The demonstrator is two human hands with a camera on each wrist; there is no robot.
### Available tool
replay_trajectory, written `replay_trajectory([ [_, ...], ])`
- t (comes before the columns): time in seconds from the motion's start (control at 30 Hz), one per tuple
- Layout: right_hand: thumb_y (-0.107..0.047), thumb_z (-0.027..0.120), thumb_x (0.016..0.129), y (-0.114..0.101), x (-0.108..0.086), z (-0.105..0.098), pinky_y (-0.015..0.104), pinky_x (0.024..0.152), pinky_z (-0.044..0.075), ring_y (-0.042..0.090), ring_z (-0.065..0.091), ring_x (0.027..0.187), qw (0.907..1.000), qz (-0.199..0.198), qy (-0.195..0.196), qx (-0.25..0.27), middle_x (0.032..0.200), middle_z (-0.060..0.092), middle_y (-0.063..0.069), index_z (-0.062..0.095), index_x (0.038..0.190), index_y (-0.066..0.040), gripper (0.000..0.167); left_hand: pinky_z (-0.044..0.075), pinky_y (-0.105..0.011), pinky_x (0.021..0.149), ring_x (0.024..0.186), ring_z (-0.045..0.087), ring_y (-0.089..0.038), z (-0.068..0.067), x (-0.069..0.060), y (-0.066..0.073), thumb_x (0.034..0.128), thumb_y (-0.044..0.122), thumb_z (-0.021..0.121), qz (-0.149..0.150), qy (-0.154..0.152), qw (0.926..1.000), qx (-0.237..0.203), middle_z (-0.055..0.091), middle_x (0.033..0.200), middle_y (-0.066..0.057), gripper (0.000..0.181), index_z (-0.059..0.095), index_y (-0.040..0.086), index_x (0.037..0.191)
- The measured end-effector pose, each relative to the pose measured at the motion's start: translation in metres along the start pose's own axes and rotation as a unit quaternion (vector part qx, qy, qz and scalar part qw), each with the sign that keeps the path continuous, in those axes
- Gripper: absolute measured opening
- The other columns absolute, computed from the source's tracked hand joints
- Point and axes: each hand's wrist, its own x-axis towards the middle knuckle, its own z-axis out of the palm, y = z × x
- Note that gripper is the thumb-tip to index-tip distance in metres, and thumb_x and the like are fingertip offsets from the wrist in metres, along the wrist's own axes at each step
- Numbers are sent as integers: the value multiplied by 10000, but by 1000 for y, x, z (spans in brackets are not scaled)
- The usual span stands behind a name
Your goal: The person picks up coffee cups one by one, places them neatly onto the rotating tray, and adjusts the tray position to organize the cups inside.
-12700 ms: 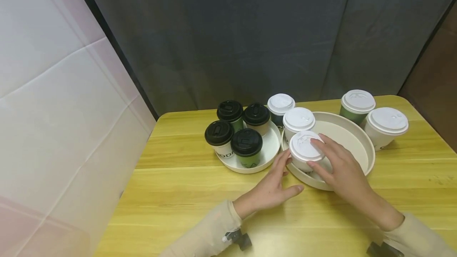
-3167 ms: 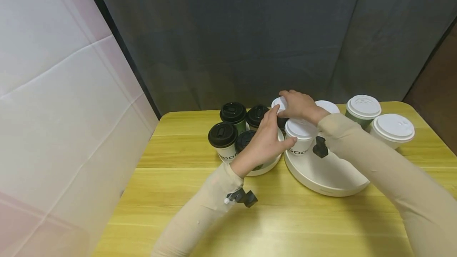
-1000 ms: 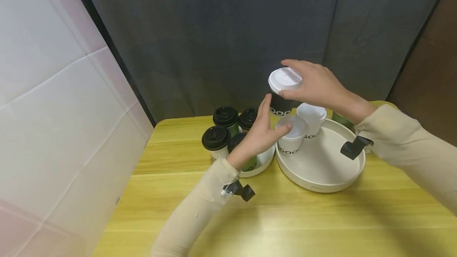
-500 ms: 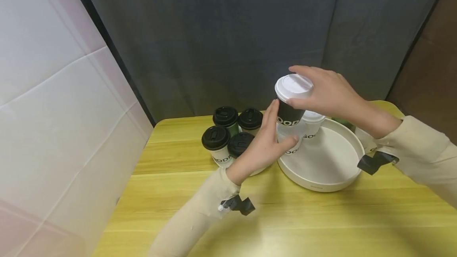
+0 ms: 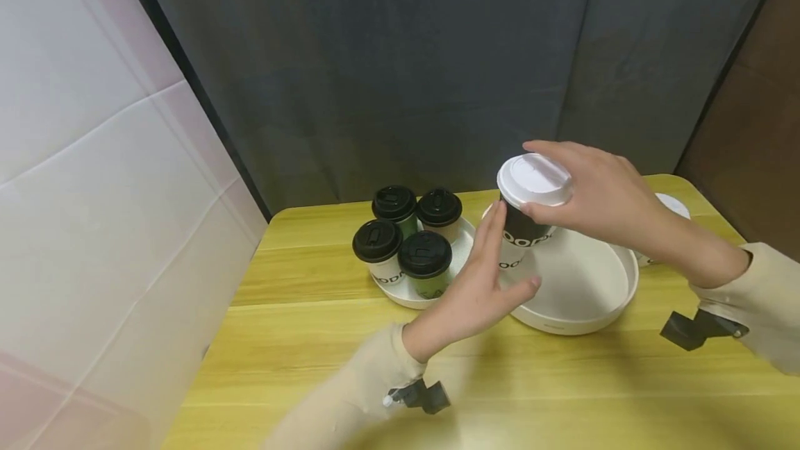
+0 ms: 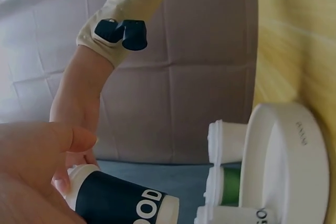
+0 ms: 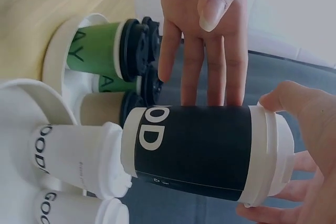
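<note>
My right hand grips a black paper coffee cup by its white lid, fingers and thumb round the rim. In the right wrist view the held cup shows white lettering and a pale base. It hangs above the left part of the round cream tray. My left hand has straight fingers, their tips against or very near the cup's left side. Two white lidded cups stand in that tray, mostly hidden in the head view behind the held cup and left hand.
Left of the tray, a smaller white round tray bears several black-lidded cups. Beyond the cream tray, a white cup and a green cup stand, largely behind my right arm in the head view. Wooden table lies in front.
The black cup was lifted from the back between the trays, then moved right, nearer and lower over the cream tray. Both hands moved with it. Earlier, the white cups were shifted within that tray.
</note>
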Motion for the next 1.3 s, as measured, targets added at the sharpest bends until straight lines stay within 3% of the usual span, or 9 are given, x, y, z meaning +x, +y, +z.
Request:
replay_trajectory([
  [0.3, -374, 807, 761, 4, -22, 15, 450, 765, 517, 282, 652, 1021, 9999, -61, 151, -31, 1304, 662, 49, 558, 1397, -216, 701, 272, -413, 1236, 1549, 129, -177, 16, -16, -7, 905, 273, 645, 120, -175, 9996, 163, -75, 1682, 0, 996, -61, 162, 1598],
  [0.53, -347, 828, 735, 9, -35, 29, 454, 720, 532, 287, 663, 966, 9993, -194, 317, -72, 1220, 700, 76, 601, 1346, -181, 673, 307, -417, 1219, 1536, 199, -225, 28, -24, -16, 898, 296, 653, 1, -252, 9993, 292, -61, 1685, -50, 1009, -61, 159, 1598],
  [0.87, -357, 846, 707, 23, -55, 55, 542, 840, 531, 340, 646, 1104, 9994, -89, 322, 40, 1277, 677, 105, 620, 1323, -171, 682, 308, -454, 1208, 1535, 194, -262, 46, -33, -32, 893, 318, 663, -238, -559, 9980, 150, -62, 1685, -52, 1034, -91, 214, 1593],
  [1.07, -339, 861, 663, 32, -65, 72, 554, 976, 466, 356, 592, 1194, 9977, -363, 565, 67, 1256, 687, 114, 647, 1277, -131, 683, 305, -448, 1207, 1528, 212, -290, 56, -38, -43, 879, 322, 684, -272, -682, 9972, 133, -49, 1685, -80, 1068, -101, 198, 1592],
  [1.3, -344, 862, 667, 36, -74, 85, 526, 831, 500, 345, 649, 1044, 9980, -272, 565, 76, 1223, 703, 103, 632, 1295, -137, 699, 299, -404, 1217, 1526, 221, -270, 63, -40, -51, 876, 317, 684, -276, -737, 9968, 141, -12, 1686, -95, 1062, -83, 168, 1595],
])
